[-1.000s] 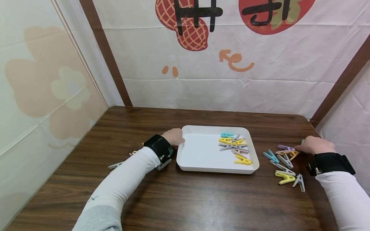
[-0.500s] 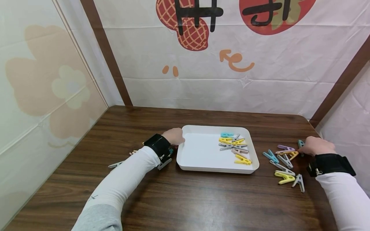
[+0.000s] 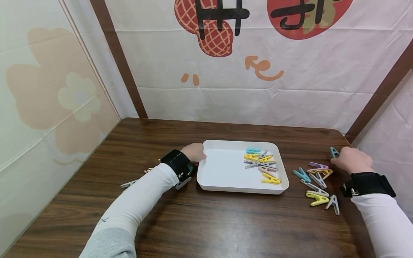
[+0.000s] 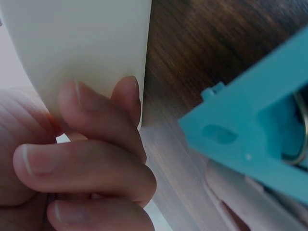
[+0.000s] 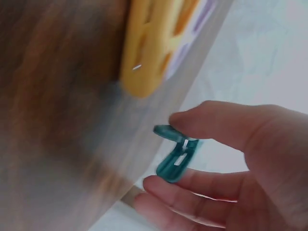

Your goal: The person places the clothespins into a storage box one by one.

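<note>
My left hand (image 3: pixel 194 152) grips the left wall of a white tray (image 3: pixel 222 188), its curled fingers (image 4: pixel 86 163) against the tray's outer side in the left wrist view. At the table's right side, my right hand (image 3: pixel 352 160) pinches a dark teal clothespin (image 5: pixel 175 156) between thumb and fingers. The same clothespin (image 3: pixel 334 152) sticks out past the hand in the head view. Several clothespins lie loose just left of that hand, among them a purple one (image 3: pixel 318 165), an orange one (image 3: pixel 327 173) and a blue one (image 3: pixel 301 175).
Inside the tray's right half lie several clothespins, such as a yellow one (image 3: pixel 271 179) and a turquoise one (image 3: pixel 253 151). More clothespins, including a grey one (image 3: pixel 128 184), lie by the left forearm, partly hidden. A fabric wall (image 3: pixel 206 104) borders the table's back edge.
My right hand has shifted slightly back with the teal clothespin, which now shows more beyond the fingers and apart from the pile. The left hand and tray have stayed in place.
</note>
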The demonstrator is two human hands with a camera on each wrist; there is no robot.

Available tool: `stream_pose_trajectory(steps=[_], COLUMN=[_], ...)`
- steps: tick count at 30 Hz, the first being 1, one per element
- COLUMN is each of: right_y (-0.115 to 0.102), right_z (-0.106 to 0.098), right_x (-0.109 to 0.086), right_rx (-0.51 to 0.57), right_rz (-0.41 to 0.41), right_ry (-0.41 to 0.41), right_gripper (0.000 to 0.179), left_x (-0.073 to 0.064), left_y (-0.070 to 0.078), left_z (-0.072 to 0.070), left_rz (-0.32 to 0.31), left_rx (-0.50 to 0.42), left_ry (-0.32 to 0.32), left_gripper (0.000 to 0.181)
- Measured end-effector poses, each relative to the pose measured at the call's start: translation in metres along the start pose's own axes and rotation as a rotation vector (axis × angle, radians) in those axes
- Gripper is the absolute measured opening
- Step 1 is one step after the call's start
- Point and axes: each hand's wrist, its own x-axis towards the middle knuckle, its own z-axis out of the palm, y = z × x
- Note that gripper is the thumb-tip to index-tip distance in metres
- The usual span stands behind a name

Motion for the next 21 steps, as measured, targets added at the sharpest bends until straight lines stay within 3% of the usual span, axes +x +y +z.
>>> stream_pose_trajectory(steps=[6,12,21], right_y=[-0.031,-0.077,-0.134], right_z=[-0.007,-0.014,-0.012], right_x=[-0.006,-0.017,-0.033], right_rx=[0.029,0.034,-0.069], right_rz=[-0.097,-0.242,-0.463], right_ry=[0.187,0.309,0.297], right_gripper=[0.038,0.035,0.036], left_x=[-0.002,-0.004,-0.003], left_y=[0.0,-0.001,0.0], left_z=[-0.002,-0.001,-0.001], left_rz=[0.0,-0.008,-0.018], left_rx=[-0.004,-0.006,0.0], left_ry=[-0.005,0.0,-0.003], left_gripper=[0.02,0.02,0.022])
